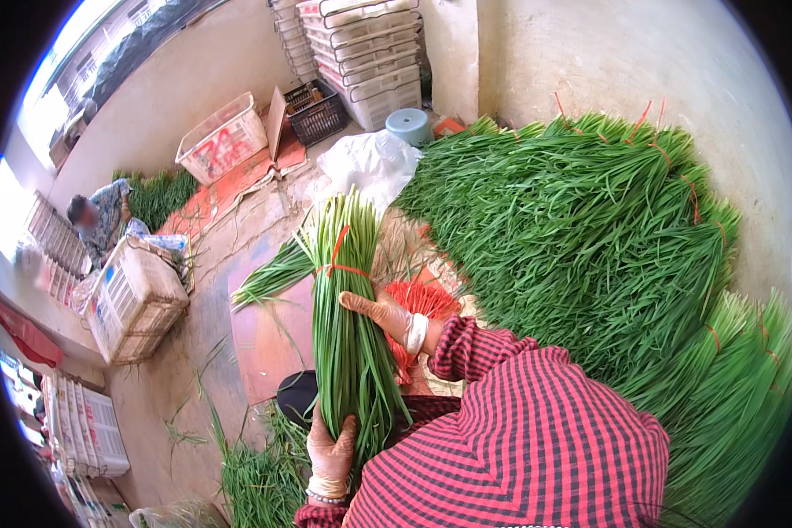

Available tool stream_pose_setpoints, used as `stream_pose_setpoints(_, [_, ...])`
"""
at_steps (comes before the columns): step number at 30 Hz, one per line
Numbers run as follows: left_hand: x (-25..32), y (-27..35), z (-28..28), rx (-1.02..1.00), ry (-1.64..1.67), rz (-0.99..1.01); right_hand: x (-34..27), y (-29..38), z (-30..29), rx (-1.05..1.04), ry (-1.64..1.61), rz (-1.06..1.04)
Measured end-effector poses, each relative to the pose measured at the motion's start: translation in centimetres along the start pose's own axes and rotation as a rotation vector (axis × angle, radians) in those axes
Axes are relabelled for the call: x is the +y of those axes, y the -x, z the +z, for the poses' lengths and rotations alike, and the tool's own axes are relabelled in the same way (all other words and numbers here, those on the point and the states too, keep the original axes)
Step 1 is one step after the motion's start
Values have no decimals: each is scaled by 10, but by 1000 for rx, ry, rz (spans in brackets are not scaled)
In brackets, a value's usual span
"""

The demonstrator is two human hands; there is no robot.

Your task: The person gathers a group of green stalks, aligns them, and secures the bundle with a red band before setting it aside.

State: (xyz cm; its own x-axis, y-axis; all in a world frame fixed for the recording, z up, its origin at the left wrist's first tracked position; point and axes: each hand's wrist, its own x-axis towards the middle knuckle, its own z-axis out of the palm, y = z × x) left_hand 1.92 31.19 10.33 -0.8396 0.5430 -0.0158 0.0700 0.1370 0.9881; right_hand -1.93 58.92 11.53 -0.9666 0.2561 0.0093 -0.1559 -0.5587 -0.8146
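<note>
A bundle of long green leafy stalks, likely Chinese chives [343, 336], stands tilted in front of me, its pale cut ends at the top. A thin red tie [343, 269] circles it below those ends. My right hand [386, 313], in a thin glove with a white band at the wrist, grips the bundle's upper right side. Lower down, my left hand [330, 445], gloved too, holds the leafy end from the left. A few loose stalks [274, 274] lie on a reddish board [270, 336] behind the bundle. Bright red ties [429, 300] lie heaped beside my right wrist.
Tied bundles [567, 218] are piled along the right wall. Leaf scraps [264, 488] lie at lower left. A plastic bag [369, 165], a blue stool [409, 125] and stacked crates [376, 66] stand at the back. Another person [102, 214] is beside a white crate [135, 300].
</note>
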Motion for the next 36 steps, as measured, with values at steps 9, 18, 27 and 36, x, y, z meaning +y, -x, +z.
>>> stream_pose_setpoints(9, [-7, 14, 19, 127, -136, 52, 77, 54, 1, -188, -24, 205])
stream_pose_setpoints(18, [79, -45, 19, 34, -154, 115, -6, -32, -40, 21, 203, -285])
stream_pose_setpoints(27, [-50, 26, -159, 361, -127, -336, -268, -148, -273, 1084, 1096, -629])
stream_pose_setpoints(36, [-64, 131, -173, 624, -105, -824, -193, -77, -423, 1072, 1754, 672])
